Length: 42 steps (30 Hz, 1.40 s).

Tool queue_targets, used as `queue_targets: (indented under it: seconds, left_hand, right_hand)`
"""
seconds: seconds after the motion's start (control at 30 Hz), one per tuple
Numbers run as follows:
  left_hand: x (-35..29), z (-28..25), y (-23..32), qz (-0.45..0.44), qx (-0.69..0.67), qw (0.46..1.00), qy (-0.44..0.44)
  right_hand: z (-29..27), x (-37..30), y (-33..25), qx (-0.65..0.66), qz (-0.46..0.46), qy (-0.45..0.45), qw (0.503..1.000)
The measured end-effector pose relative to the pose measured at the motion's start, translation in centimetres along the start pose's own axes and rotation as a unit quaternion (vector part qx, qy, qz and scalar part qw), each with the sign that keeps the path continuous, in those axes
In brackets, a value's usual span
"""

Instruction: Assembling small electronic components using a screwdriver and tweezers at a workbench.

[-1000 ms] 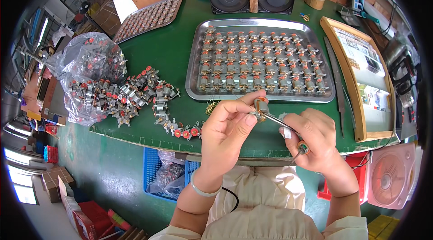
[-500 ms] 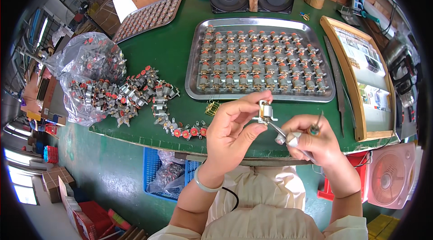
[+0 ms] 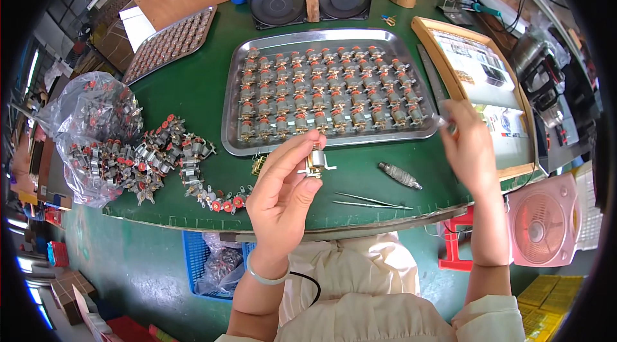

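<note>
My left hand (image 3: 283, 191) pinches a small metal component (image 3: 317, 159) upright between thumb and fingers, in front of the steel tray (image 3: 328, 144). The component has a silver body, a brass-coloured side and tabs sticking out. Over by the tray's right edge is my right hand (image 3: 468, 143), its fingers bent and smeared by motion; whether they hold anything is unclear. Tweezers (image 3: 373, 202) lie near the table's front edge. Beyond them rests a hand tool with a knurled metal grip (image 3: 400, 175). Rows of similar components with red tops fill the tray.
Loose components (image 3: 154, 155) are heaped at left, spilling from a clear plastic bag (image 3: 96, 117). A second tray (image 3: 170, 46) stands behind them. Two black fans (image 3: 278, 4) sit at the back. On the right are a wooden-framed board (image 3: 443, 62) and a long metal strip (image 3: 429, 72).
The tweezers and the knurled tool have left my right hand and lie on the table. That hand has moved away toward the tray's right edge. My left hand still holds the component.
</note>
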State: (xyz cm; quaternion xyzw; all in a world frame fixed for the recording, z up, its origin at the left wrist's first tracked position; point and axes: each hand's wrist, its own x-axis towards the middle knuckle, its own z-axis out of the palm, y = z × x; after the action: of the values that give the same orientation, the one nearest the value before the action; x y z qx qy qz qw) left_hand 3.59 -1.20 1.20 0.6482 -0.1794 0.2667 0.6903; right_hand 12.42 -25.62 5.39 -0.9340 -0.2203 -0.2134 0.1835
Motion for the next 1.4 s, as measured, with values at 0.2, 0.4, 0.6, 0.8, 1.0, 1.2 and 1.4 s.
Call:
queue_targets:
  seconds: [0.2,0.4,0.6,0.8,1.0,1.2,1.4]
  left_hand:
    - [-0.2,0.5,0.3,-0.009,-0.01,1.0,0.015]
    - [-0.4,0.6,0.2,-0.007,-0.09,0.995,0.041]
    - [-0.8,0.1,0.4,0.015,-0.072,0.997,0.029]
    - [-0.9,0.2,0.4,0.037,-0.058,0.997,0.016]
    - [-1.1,0.2,0.2,0.036,-0.069,0.997,0.012]
    - [-1.1,0.6,0.1,0.055,-0.05,0.997,-0.007]
    - [-1.2,0.4,-0.1,0.073,0.026,0.996,-0.033]
  right_hand:
    - [0.5,-0.3,3.6,-0.239,0.08,-0.141,0.957]
    - [0.6,-0.4,4.0,-0.28,0.08,-0.135,0.947]
    - [0.8,-0.2,3.9,-0.286,0.114,-0.118,0.944]
    - [-0.6,-1.4,3.7,-0.203,0.164,-0.054,0.964]
    - [-1.6,-3.1,-1.0,0.051,-0.03,-0.14,0.988]
    - [-1.2,-3.9,0.3,0.059,0.026,-0.151,0.986]
    - [-1.9,-3.6,0.6,0.038,-0.026,-0.119,0.992]
